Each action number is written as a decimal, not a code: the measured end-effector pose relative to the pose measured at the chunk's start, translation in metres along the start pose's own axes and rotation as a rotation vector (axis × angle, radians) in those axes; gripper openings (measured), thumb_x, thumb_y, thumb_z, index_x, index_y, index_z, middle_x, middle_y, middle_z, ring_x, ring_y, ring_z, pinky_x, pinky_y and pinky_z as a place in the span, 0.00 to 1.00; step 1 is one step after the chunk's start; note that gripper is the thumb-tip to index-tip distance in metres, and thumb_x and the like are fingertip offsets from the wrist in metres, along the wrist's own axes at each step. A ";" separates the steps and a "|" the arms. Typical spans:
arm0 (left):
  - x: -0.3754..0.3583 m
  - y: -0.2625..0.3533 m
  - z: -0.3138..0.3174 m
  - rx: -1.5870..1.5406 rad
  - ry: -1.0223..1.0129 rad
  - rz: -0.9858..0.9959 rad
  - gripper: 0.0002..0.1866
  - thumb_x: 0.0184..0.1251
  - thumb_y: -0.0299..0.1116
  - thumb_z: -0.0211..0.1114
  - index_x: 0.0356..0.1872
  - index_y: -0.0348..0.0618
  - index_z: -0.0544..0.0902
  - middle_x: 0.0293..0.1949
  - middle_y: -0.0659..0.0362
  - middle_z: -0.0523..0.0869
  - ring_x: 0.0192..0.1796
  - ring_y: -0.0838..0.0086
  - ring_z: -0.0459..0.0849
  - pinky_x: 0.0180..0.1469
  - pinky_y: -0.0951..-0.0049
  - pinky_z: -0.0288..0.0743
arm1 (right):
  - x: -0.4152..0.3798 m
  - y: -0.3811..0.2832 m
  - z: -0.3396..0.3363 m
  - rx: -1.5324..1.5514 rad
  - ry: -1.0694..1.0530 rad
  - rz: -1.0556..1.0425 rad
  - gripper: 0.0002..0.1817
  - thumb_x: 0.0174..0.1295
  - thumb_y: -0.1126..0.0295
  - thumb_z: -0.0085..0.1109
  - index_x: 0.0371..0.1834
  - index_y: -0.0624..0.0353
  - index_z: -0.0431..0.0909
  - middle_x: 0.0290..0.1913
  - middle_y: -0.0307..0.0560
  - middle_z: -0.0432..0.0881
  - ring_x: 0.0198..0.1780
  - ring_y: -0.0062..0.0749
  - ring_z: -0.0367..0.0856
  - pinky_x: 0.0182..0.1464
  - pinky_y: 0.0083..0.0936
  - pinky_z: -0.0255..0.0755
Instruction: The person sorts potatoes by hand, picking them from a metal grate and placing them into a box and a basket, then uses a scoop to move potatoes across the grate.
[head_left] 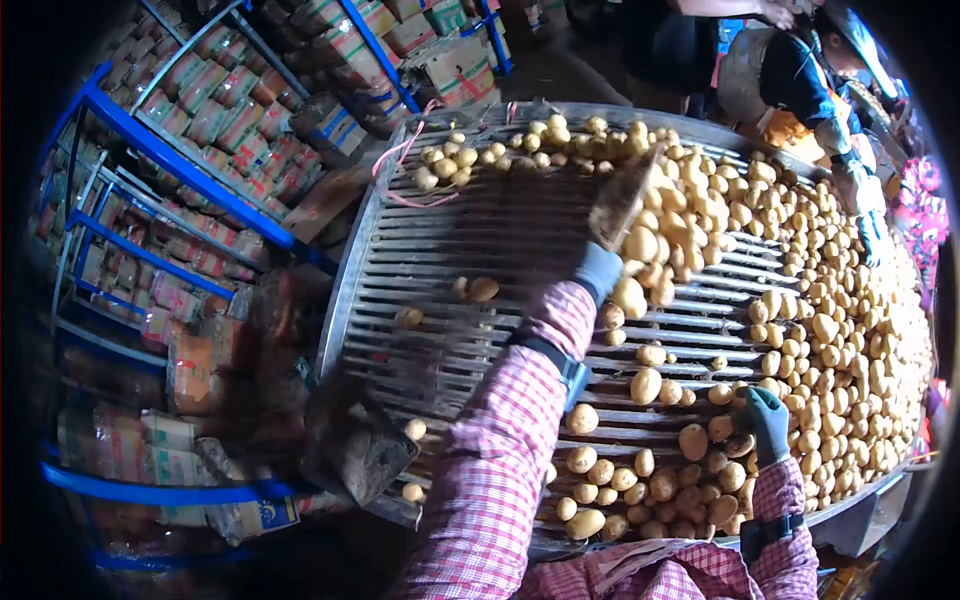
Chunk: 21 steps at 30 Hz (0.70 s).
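right hand (768, 424) rests released on potatoes (690, 485); left hand (598, 270) grip grasping a flat board (622, 198).

The flat grey scraper board (622, 203) is motion-blurred, its edges smeared. The right hand in a teal glove (768, 424) hides whichever tan potatoes (692, 440) lie beneath it. At far right, a co-worker's blue-sleeved arm (812, 95) is cut off by the dark lens rim.

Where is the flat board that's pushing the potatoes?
In the head view, the flat board is near the top middle of the slatted sorting table, held by the left hand, its edge against the big pile of potatoes to its right.
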<state>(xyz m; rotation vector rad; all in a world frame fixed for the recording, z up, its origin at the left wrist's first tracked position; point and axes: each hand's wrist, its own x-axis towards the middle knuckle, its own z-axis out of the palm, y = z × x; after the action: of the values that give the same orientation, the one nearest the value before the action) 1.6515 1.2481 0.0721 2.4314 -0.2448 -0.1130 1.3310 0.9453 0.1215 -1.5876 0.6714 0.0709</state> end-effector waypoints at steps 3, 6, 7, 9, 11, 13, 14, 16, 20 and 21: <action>-0.007 0.009 0.039 -0.239 -0.053 -0.179 0.16 0.53 0.43 0.66 0.30 0.38 0.87 0.27 0.44 0.87 0.31 0.57 0.89 0.35 0.59 0.81 | 0.010 0.015 -0.011 0.004 0.017 -0.050 0.12 0.69 0.65 0.62 0.48 0.61 0.86 0.31 0.38 0.86 0.25 0.19 0.81 0.27 0.18 0.76; -0.011 -0.014 0.011 -0.034 0.116 -0.083 0.17 0.55 0.46 0.64 0.34 0.42 0.87 0.30 0.46 0.89 0.34 0.56 0.89 0.39 0.58 0.81 | 0.006 0.007 -0.006 0.042 0.028 0.002 0.12 0.69 0.65 0.63 0.49 0.62 0.85 0.28 0.42 0.86 0.22 0.25 0.83 0.24 0.22 0.79; -0.027 -0.010 -0.046 -0.127 0.176 -0.149 0.19 0.56 0.47 0.65 0.31 0.38 0.87 0.27 0.45 0.88 0.35 0.55 0.90 0.38 0.57 0.80 | 0.003 0.001 -0.003 0.038 0.038 0.038 0.13 0.69 0.65 0.63 0.49 0.62 0.85 0.28 0.41 0.86 0.22 0.24 0.83 0.24 0.22 0.79; -0.005 -0.069 -0.103 -0.215 0.411 -0.296 0.19 0.56 0.42 0.66 0.27 0.29 0.85 0.20 0.44 0.86 0.29 0.57 0.90 0.28 0.58 0.77 | 0.010 0.012 -0.004 0.027 0.093 0.014 0.13 0.69 0.65 0.63 0.48 0.62 0.85 0.31 0.38 0.86 0.24 0.20 0.82 0.26 0.20 0.79; 0.012 -0.137 -0.162 -0.189 0.517 -0.326 0.16 0.56 0.38 0.66 0.28 0.31 0.85 0.18 0.50 0.84 0.21 0.64 0.85 0.24 0.58 0.74 | 0.014 0.018 -0.011 -0.010 0.065 0.015 0.12 0.69 0.65 0.63 0.48 0.62 0.86 0.33 0.36 0.86 0.25 0.18 0.81 0.26 0.19 0.78; 0.032 -0.207 -0.202 0.036 0.623 -0.332 0.13 0.56 0.36 0.65 0.28 0.32 0.84 0.17 0.58 0.81 0.20 0.69 0.83 0.22 0.62 0.72 | 0.011 0.007 -0.008 -0.040 0.074 0.020 0.13 0.68 0.66 0.65 0.48 0.63 0.86 0.36 0.35 0.86 0.28 0.14 0.79 0.30 0.16 0.76; 0.043 -0.240 -0.220 0.004 0.627 -0.422 0.15 0.56 0.37 0.65 0.31 0.31 0.84 0.20 0.55 0.83 0.21 0.66 0.83 0.23 0.61 0.74 | 0.025 0.033 -0.021 -0.068 0.093 -0.067 0.13 0.67 0.67 0.66 0.50 0.64 0.86 0.38 0.35 0.87 0.33 0.12 0.78 0.36 0.14 0.74; 0.042 -0.237 -0.256 0.123 0.639 -0.522 0.19 0.56 0.40 0.63 0.37 0.30 0.87 0.34 0.37 0.88 0.41 0.45 0.89 0.45 0.49 0.80 | 0.019 0.023 -0.019 -0.101 0.107 0.024 0.14 0.67 0.67 0.65 0.50 0.65 0.86 0.39 0.35 0.87 0.37 0.12 0.78 0.41 0.13 0.72; 0.068 -0.263 -0.265 -0.400 0.456 -0.726 0.10 0.60 0.37 0.64 0.35 0.40 0.83 0.22 0.49 0.83 0.22 0.54 0.82 0.24 0.59 0.73 | 0.014 0.020 -0.012 -0.077 0.165 0.021 0.11 0.67 0.67 0.66 0.47 0.62 0.87 0.39 0.34 0.87 0.34 0.13 0.80 0.36 0.13 0.73; 0.077 -0.268 -0.263 -0.451 0.385 -0.753 0.06 0.60 0.33 0.64 0.34 0.44 0.81 0.17 0.54 0.79 0.14 0.60 0.77 0.15 0.62 0.67 | 0.012 0.013 -0.009 -0.080 0.174 0.024 0.11 0.67 0.68 0.66 0.47 0.63 0.87 0.39 0.34 0.87 0.34 0.13 0.79 0.37 0.13 0.73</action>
<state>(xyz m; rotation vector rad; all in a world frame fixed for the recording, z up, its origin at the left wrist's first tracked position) 1.8041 1.5988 0.0992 1.9232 0.7899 -0.0219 1.3319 0.9331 0.1057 -1.6762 0.8318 -0.0237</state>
